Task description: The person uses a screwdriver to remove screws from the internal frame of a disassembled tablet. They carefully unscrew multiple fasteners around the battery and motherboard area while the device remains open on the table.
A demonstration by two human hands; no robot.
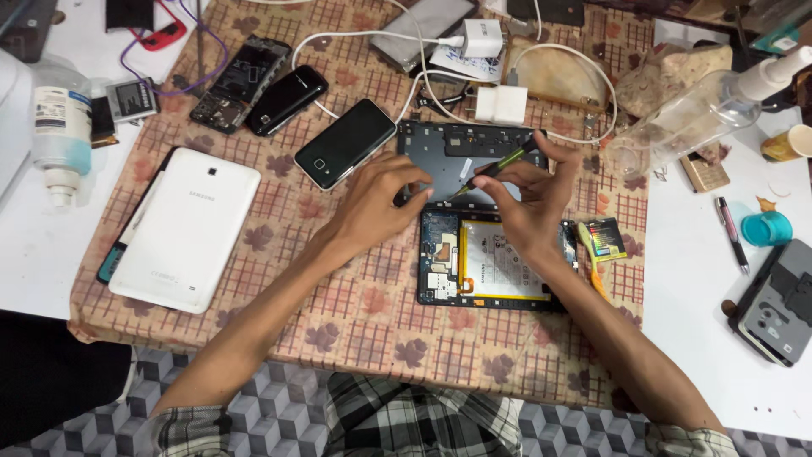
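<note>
Centrally, on checked cloth (355,313): right hand (529,199) pinching a slim green-tipped tool (497,167), long axis slanting from upper right down to lower left, tip aimed at the dark back cover (452,152). Left hand (372,203) curled, fingertips pressed on that cover's near edge, holding nothing visible. Just below, touching the cover: opened tablet (491,271), circuit board left, pale battery in the middle, long axis across the table, partly hidden under the right wrist. Beside the left hand, a black phone (345,144); farther left, a white tablet (186,228) face down. Behind the cover, white chargers (499,103) and looping cables. Right of the cloth: clear spray bottle (694,110) lying tilted, pen (732,234), teal cap (767,228).
</note>
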